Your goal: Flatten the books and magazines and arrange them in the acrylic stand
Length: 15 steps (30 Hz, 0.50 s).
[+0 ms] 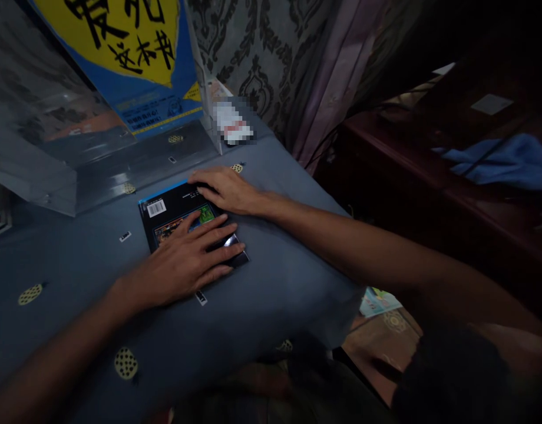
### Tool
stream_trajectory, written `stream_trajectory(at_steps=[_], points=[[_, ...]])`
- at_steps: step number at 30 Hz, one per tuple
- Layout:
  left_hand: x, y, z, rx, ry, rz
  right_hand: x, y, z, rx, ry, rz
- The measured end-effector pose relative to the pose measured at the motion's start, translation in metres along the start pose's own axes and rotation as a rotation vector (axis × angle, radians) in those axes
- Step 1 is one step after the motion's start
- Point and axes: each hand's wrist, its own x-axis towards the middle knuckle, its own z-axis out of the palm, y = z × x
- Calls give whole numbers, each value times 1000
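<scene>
"Black rectangular book (176, 206) with a blue edge and white barcode, where's it at?"

"Flat on the grey-blue cloth-covered bench (271, 306), just in front of that clear plastic stand (59, 182)."

"And the grip?"

"Left hand (189, 253) is fanned out palm down across it, not grasping. Right hand (224, 188) is half curled at its far corner, can't tell if it's pinching."
</scene>
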Motion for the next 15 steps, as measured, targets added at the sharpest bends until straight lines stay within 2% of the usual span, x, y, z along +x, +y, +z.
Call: stream_trajectory(at_steps=[9,15], points=[[-4,6,0,-37,-39,48,-2,1,4,-91,38,-65],[-2,15,4,29,0,71,0,0,4,-125,5,-65]])
